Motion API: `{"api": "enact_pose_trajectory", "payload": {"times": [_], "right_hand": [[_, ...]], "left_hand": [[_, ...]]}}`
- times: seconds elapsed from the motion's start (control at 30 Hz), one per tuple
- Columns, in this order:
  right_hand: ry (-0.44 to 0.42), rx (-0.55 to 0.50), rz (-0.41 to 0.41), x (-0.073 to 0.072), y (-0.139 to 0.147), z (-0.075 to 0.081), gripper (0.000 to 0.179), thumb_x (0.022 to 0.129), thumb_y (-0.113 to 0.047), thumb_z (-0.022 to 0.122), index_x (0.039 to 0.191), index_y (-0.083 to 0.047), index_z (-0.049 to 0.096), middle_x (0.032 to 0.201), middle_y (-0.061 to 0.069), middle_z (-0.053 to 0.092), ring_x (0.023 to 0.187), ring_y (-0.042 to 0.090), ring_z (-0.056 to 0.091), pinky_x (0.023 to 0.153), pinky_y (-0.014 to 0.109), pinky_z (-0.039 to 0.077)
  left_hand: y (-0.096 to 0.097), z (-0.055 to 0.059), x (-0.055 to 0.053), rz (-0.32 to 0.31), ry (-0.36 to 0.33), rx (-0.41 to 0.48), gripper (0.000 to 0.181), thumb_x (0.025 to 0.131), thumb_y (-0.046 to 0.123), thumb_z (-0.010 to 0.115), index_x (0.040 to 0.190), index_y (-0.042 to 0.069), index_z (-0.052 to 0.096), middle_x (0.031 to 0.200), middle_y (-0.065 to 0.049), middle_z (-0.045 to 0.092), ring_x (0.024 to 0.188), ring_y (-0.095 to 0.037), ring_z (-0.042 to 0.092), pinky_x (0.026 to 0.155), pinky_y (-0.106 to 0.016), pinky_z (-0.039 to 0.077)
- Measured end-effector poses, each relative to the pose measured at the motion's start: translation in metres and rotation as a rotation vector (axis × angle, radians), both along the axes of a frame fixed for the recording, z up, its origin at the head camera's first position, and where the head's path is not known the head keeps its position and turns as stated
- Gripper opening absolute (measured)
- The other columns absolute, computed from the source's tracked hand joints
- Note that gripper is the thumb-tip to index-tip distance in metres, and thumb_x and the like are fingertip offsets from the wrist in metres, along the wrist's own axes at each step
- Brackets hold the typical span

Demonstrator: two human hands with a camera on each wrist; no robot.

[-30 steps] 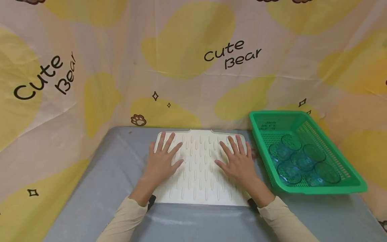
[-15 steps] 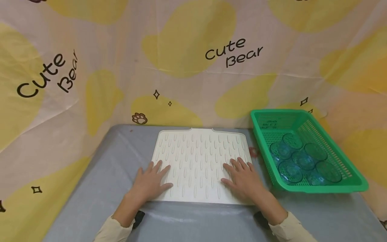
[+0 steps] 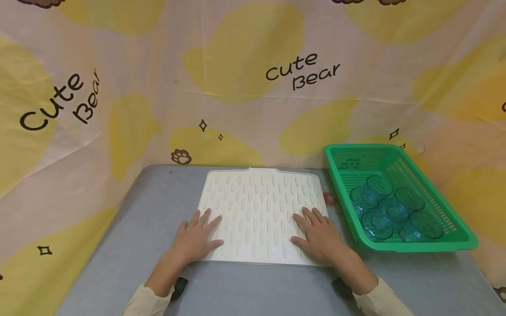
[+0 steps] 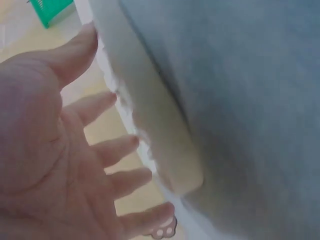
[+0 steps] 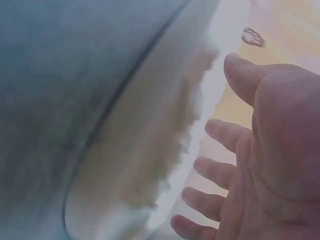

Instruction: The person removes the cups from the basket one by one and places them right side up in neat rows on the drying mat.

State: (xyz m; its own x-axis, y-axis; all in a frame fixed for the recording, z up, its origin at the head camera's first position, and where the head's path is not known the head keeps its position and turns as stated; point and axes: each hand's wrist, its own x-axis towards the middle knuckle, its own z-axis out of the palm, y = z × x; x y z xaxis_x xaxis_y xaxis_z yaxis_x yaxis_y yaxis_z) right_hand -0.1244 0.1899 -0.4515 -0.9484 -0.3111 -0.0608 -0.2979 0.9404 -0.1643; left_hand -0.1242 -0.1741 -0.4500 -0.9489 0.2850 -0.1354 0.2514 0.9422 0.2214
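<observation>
A white ridged mat lies flat on the grey table, covered in rows of small raised ovals, with a shallow notch in its far edge. My left hand is over its near left corner, fingers spread and pointing forward. Over the near right corner is my right hand, its fingers spread too. Both wrist views show the palms facing down with fingertips right at the mat's surface; the left fingers and the right fingers are extended and hold nothing.
To the right stands a green plastic basket with perforated sides, close beside the mat. Several bluish clear round glasses sit in it. A patterned cloth hangs behind the grey table. A small reddish mark shows between mat and basket.
Both hands have drawn back from the far part of the mat to its near corners, moving slightly apart. During the last half second they have barely moved. Mat and basket stay in place.
</observation>
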Motion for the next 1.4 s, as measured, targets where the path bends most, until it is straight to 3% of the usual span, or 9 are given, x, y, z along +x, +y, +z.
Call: {"api": "enact_pose_trajectory", "payload": {"times": [0.17, 0.4, 0.6, 0.73, 0.9, 1.17, 1.4], "right_hand": [[0.067, -0.049, -0.012, 0.017, 0.017, 0.021, 0.068, 0.095, -0.053, 0.059, 0.152, -0.020, 0.042, 0.161, 0.014, 0.033, 0.148, 0.044, 0.029, 0.111, 0.063, 0.032], [0.034, -0.276, -0.010, 0.049, 0.046, 0.061, 0.068, 0.097, -0.057, 0.055, 0.155, -0.030, 0.034, 0.163, 0.007, 0.029, 0.147, 0.039, 0.031, 0.102, 0.066, 0.039], [0.054, -0.368, -0.084, 0.052, 0.096, 0.084, 0.063, 0.099, -0.042, 0.060, 0.154, -0.025, 0.036, 0.159, 0.014, 0.036, 0.140, 0.047, 0.038, 0.094, 0.069, 0.039], [0.008, -0.304, -0.148, 0.049, 0.132, 0.088, 0.065, 0.096, -0.043, 0.064, 0.150, -0.014, 0.043, 0.149, 0.022, 0.047, 0.133, 0.050, 0.044, 0.092, 0.068, 0.040], [-0.022, -0.206, -0.141, 0.040, 0.158, 0.083, 0.070, 0.089, -0.043, 0.073, 0.142, -0.003, 0.050, 0.140, 0.030, 0.052, 0.126, 0.055, 0.047, 0.091, 0.068, 0.042], [-0.093, -0.139, -0.149, 0.025, 0.164, 0.080, 0.082, 0.082, -0.051, 0.077, 0.141, 0.001, 0.051, 0.138, 0.037, 0.050, 0.125, 0.062, 0.042, 0.091, 0.070, 0.041], [-0.060, -0.022, -0.134, 0.015, 0.163, 0.078, 0.090, 0.071, -0.056, 0.083, 0.137, -0.001, 0.056, 0.134, 0.037, 0.050, 0.115, 0.058, 0.052, 0.082, 0.069, 0.043]], "left_hand": [[-0.015, 0.004, 0.011, -0.038, 0.022, 0.051, 0.072, 0.090, 0.048, 0.068, 0.152, 0.020, 0.043, 0.162, -0.018, 0.030, 0.151, -0.045, 0.021, 0.108, -0.070, 0.026], [-0.026, 0.004, 0.032, -0.080, 0.005, 0.067, 0.075, 0.085, 0.051, 0.071, 0.150, 0.022, 0.046, 0.161, -0.016, 0.034, 0.150, -0.045, 0.025, 0.105, -0.066, 0.032], [-0.028, -0.001, 0.037, -0.098, 0.043, 0.069, 0.072, 0.087, 0.044, 0.072, 0.150, 0.023, 0.045, 0.162, -0.013, 0.034, 0.150, -0.043, 0.025, 0.105, -0.063, 0.033], [-0.029, -0.002, 0.037, -0.097, 0.032, 0.071, 0.071, 0.088, 0.044, 0.071, 0.151, 0.023, 0.044, 0.162, -0.012, 0.033, 0.151, -0.043, 0.024, 0.106, -0.064, 0.032], [-0.030, -0.001, 0.038, -0.077, -0.005, 0.076, 0.073, 0.087, 0.042, 0.073, 0.151, 0.024, 0.044, 0.163, -0.011, 0.032, 0.152, -0.042, 0.022, 0.107, -0.065, 0.029], [-0.031, -0.001, 0.039, -0.060, -0.016, 0.084, 0.075, 0.085, 0.042, 0.074, 0.151, 0.025, 0.044, 0.163, -0.010, 0.032, 0.152, -0.041, 0.022, 0.107, -0.066, 0.029], [-0.032, -0.002, 0.039, -0.061, -0.001, 0.089, 0.074, 0.085, 0.042, 0.074, 0.151, 0.026, 0.044, 0.162, -0.009, 0.033, 0.152, -0.040, 0.024, 0.107, -0.065, 0.029]]}}
